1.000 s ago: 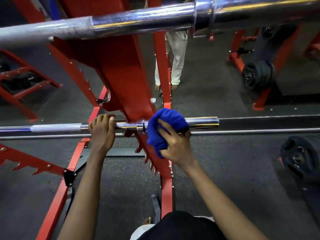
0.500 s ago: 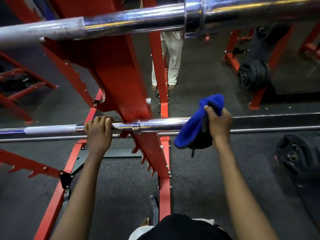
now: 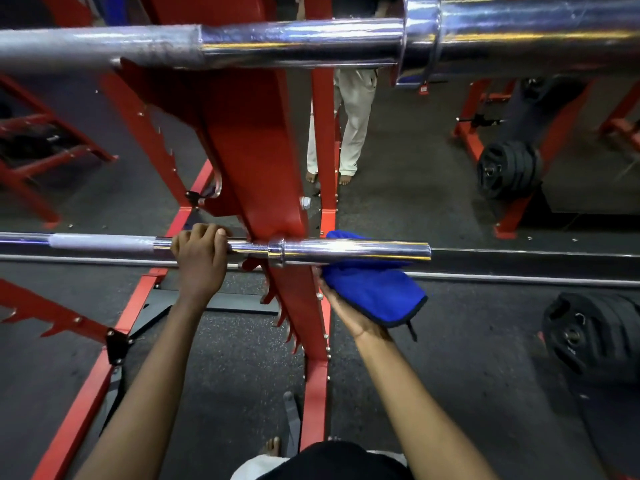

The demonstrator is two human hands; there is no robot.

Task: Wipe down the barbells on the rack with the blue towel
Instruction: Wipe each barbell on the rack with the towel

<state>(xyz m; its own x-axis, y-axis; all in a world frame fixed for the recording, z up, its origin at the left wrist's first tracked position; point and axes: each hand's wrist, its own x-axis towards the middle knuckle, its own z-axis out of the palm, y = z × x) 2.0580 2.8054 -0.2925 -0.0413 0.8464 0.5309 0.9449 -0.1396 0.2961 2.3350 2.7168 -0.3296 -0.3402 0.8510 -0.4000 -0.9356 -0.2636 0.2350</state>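
Standing at a red rack (image 3: 256, 150) in a gym, a person works on the lower barbell (image 3: 104, 244), seen from above their own arms. The left grip (image 3: 199, 258), a bare hand, is closed overhand round the bar's thin shaft just left of the rack upright, steadying it. The right grip (image 3: 346, 306) comes up palm-first beneath the thick chrome sleeve (image 3: 356, 251) at the bar's right end and holds the blue towel (image 3: 374, 289). The cloth is cupped against the sleeve's underside. A fold shows above the bar on the far side, so it seems wrapped most of the way round. The fingers themselves are hidden by cloth and bar.

An upper barbell (image 3: 277, 43) crosses the top of the view, close to the camera, with no hand on it. Black weight plates (image 3: 505, 171) sit on another red stand beyond, and someone in pale trousers (image 3: 353, 126) stands barefoot behind the rack.

The step in hand looks like wiping the sleeve. To do it well, the towel should sit snug round the chrome and travel from the collar beside the upright out to the free end, with a twist so the top and far side are covered too. The left grip should hold firm so the bar cannot roll or slide in the rack.
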